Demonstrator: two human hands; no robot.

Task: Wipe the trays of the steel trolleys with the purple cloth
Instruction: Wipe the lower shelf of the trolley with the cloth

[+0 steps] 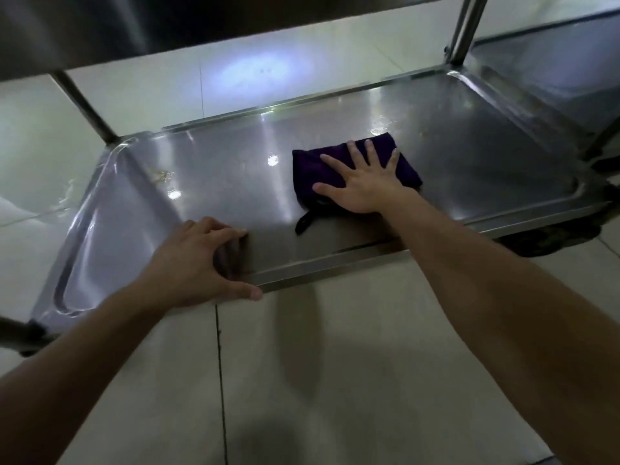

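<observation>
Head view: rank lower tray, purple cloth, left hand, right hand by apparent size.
1. The lower tray, by far.
2. The purple cloth, partly under the right hand.
3. The left hand and right hand look alike; the left is nearer the camera, so I'm not ranking them.

The right hand (365, 182) lies flat on the purple cloth (312, 169) on the low tray (235, 182) and hides much of it. Above the low tray, a higher tray (100, 25) is cut off by the top edge. To the low tray's right, a second tray (553, 58) runs out of view. Under the low tray's right end, a dark wheel (550, 239) is mostly hidden.
</observation>
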